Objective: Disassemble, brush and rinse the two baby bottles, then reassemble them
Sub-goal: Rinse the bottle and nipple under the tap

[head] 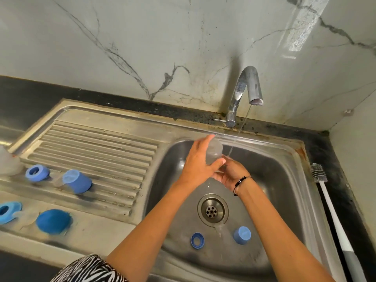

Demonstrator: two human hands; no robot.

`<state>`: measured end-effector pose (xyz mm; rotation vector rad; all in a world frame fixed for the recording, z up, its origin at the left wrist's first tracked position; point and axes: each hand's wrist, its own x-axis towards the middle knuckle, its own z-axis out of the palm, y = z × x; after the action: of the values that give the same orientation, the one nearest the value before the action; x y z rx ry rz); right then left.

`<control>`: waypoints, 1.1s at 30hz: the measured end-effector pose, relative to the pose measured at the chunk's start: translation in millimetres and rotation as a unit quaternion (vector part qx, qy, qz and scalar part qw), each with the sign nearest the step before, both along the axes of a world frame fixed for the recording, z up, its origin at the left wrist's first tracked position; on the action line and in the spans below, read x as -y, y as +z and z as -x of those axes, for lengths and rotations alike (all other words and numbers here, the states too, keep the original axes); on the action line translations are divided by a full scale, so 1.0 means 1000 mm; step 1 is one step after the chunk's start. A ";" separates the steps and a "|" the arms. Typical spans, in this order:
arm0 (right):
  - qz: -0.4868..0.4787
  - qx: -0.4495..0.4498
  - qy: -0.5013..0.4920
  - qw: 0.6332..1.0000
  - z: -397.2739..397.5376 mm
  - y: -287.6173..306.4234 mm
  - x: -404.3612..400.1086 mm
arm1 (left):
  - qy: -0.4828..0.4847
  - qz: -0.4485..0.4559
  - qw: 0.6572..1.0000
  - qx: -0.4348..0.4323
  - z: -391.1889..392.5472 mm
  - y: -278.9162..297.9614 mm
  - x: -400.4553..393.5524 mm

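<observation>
While water is running in a thin stream from the tap [247,86], the left hand [200,161] is gripping a clear bottle body [213,152], its fingers curling round the far side and its thumb pressing the near side, and is holding it tilted over the sink basin [280,180] just beside the stream. The right hand [232,174] is lying directly beneath the left, touching it, with a black bead bracelet [241,181] at its wrist; its fingers are hidden under the left hand, so whether it is holding anything cannot be told. Below the hands a blue ring [197,240] and a blue cap [242,235] are lying on the basin floor, one on either side of a trickle running from the drain [212,209]. Out on the draining board of the worktop [97,143] to the left, another blue ring [37,173] and a blue cap [77,181] are resting on the ridges (something clear is showing between them, too blurred to name), and nearer the front edge a light blue ring [8,211] and a dark blue rounded piece [54,220] are sitting. A white bottle brush [333,212] is lying along the sink's right rim.
</observation>
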<state>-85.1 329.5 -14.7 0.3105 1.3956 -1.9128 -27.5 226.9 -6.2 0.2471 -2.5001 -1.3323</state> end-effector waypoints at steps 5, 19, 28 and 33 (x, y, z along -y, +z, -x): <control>-0.157 -0.131 0.088 0.975 -0.028 0.008 0.014 | -0.016 -0.044 0.995 0.085 -0.026 -0.003 0.019; -0.263 -0.538 0.265 0.755 -0.092 0.034 0.096 | 0.100 -0.085 0.986 0.104 -0.115 0.049 0.100; -0.277 -0.578 0.321 0.698 -0.119 0.065 0.250 | 0.242 -0.079 0.963 0.087 -0.160 0.063 0.235; -0.280 -0.590 0.379 0.656 -0.125 0.068 0.350 | 0.242 0.004 0.952 0.186 -0.173 0.091 0.328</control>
<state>40.0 -20.1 53.2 -1.3175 2.3530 -0.7630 145.9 -100.8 84.6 1.1235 -2.4847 -1.1449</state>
